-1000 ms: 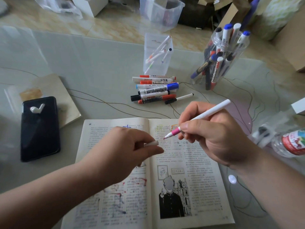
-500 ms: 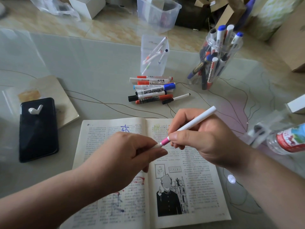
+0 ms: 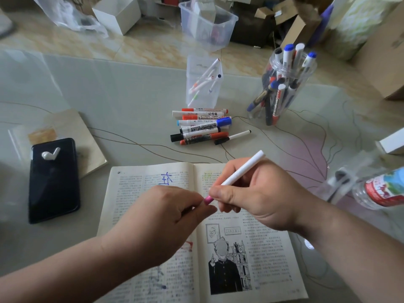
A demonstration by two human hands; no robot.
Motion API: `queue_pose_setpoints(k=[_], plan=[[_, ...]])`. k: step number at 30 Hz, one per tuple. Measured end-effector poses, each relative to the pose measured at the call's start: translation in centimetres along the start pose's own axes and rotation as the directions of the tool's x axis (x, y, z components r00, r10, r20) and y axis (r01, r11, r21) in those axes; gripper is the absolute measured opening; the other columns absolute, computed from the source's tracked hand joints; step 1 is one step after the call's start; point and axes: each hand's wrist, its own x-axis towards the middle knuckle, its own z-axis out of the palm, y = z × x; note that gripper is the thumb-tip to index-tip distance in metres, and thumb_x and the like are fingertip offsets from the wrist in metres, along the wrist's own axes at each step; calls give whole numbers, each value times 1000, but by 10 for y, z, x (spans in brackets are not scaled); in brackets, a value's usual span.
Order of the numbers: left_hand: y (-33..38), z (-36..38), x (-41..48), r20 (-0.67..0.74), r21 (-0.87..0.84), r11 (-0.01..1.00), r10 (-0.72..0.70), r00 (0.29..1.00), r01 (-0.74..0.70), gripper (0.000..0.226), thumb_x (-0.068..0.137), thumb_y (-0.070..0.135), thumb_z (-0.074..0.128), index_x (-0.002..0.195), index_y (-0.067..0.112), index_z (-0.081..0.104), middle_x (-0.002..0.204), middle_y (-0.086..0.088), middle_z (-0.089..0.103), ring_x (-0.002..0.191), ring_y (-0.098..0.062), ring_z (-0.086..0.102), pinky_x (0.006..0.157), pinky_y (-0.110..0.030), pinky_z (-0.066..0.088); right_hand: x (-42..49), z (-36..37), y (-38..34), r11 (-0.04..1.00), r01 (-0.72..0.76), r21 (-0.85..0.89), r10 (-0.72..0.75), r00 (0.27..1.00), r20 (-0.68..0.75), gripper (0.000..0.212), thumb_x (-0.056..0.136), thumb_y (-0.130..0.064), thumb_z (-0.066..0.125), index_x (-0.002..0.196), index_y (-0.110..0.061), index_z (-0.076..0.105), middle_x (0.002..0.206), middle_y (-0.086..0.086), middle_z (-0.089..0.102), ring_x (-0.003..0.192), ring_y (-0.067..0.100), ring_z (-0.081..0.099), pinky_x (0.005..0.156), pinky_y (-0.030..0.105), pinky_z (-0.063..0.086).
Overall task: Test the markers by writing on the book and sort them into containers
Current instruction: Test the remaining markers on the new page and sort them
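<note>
Meeting over the open book (image 3: pixel 273 259), the left hand (image 3: pixel 166 217) pinches the pink tip of the white marker (image 3: pixel 240 169), while the right hand (image 3: pixel 258 197) grips its barrel pen-style, slanting up to the far right; a second ago tip and left fingers were apart. Beyond lie loose markers (image 3: pixel 203 127), then the square container (image 3: pixel 203 84) and round jar (image 3: pixel 284 88)

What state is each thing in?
Marker, gripped by right hand, pink end pinched by left hand.
Book, open, scribbled on.
Loose markers, capped, lying on table.
Cup, upright, few markers inside.
Jar, upright, packed with markers.
Phone, screen dark, earbud on top.
</note>
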Motion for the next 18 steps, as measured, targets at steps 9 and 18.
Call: queue_pose_setpoints(k=[9,18], plan=[[-3,-9,10,143,143,962,-254,957,234,38,95,56,50,84,24,66,72,3,62,65,-9,61,59,-35,52,-1,-2,-4,990,120,78,-102,974,-204,9,81,-17,70,87,-10,70,72,8,68,68,21,65,67,31,56],[8,-26,24,-122,-60,945,-327,937,322,34,88,52,63,114,56,41,95,38,55,73,5,56,59,-17,36,13,-16,-27,954,273,-125,-299,841,-451,7,90,-8,73,84,-12,73,72,12,72,60,19,65,61,29,56]])
